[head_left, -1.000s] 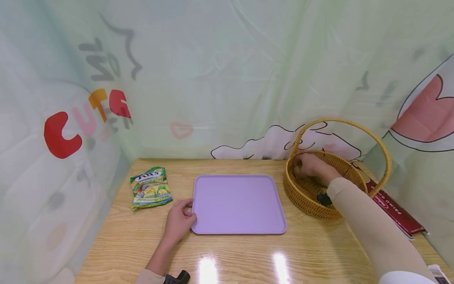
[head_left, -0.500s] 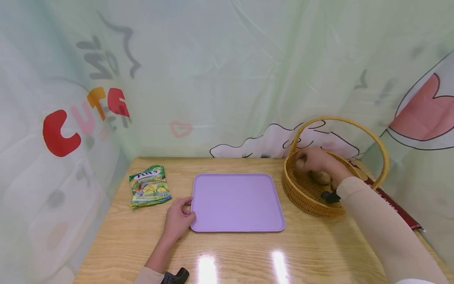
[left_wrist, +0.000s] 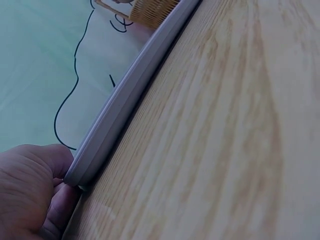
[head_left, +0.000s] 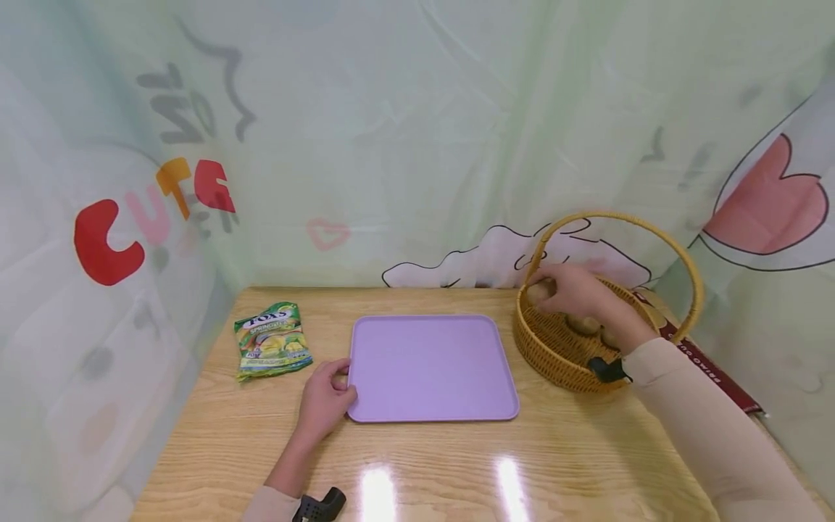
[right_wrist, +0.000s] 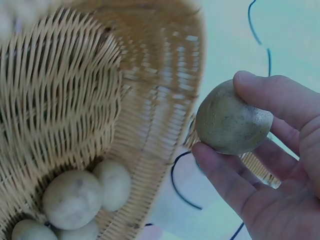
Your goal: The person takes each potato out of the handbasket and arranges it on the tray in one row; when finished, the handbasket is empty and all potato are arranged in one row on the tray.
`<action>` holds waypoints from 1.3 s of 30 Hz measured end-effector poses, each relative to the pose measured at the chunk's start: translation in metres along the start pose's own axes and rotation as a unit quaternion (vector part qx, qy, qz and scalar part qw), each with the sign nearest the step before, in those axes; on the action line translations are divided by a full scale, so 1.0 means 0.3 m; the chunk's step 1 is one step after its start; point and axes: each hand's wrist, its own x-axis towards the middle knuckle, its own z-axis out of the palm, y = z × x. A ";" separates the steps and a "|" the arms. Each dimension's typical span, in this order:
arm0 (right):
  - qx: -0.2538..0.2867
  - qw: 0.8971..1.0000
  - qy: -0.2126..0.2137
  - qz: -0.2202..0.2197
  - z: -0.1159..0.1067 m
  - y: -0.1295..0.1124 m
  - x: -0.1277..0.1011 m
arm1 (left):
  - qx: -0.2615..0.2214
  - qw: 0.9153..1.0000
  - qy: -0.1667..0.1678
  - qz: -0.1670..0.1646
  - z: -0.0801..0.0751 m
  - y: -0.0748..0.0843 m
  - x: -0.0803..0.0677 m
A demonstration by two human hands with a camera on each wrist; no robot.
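In the right wrist view my right hand (right_wrist: 280, 150) pinches a small round speckled potato (right_wrist: 230, 120) between thumb and fingers, near the basket's rim. The wicker basket (head_left: 554, 355), with a tall arched handle, stands at the table's right. Several more potatoes (right_wrist: 72, 199) lie together inside it. My left hand (head_left: 322, 399) holds the left edge of a flat lilac tray (head_left: 433, 370), thumb and fingers at the rim. The left wrist view shows the tray's edge from low down, gripped near its corner.
A green Fox's candy bag (head_left: 272, 341) lies at the table's back left. A dark red package (head_left: 714, 373) lies right of the basket, partly hidden by the right arm. A printed curtain (head_left: 365, 145) hangs behind the wooden table (head_left: 430, 464).
The right hand has risen from deep in the basket towards its left rim, with a potato now visible in its fingers. My left hand has kept its hold on the tray.
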 end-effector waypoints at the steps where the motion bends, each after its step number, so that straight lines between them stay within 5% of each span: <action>1: 0.001 1.000 0.004 -0.002 0.005 -0.009 -0.002 | 0.000 1.000 0.000 0.000 0.000 -0.001 0.000; 19: 0.021 0.996 0.039 -0.082 0.096 -0.170 0.008 | 0.004 1.000 0.004 0.009 0.000 0.006 -0.005; 39: 0.070 0.990 0.044 -0.114 0.244 -0.281 0.084 | 0.007 1.000 0.006 0.009 0.001 0.010 -0.002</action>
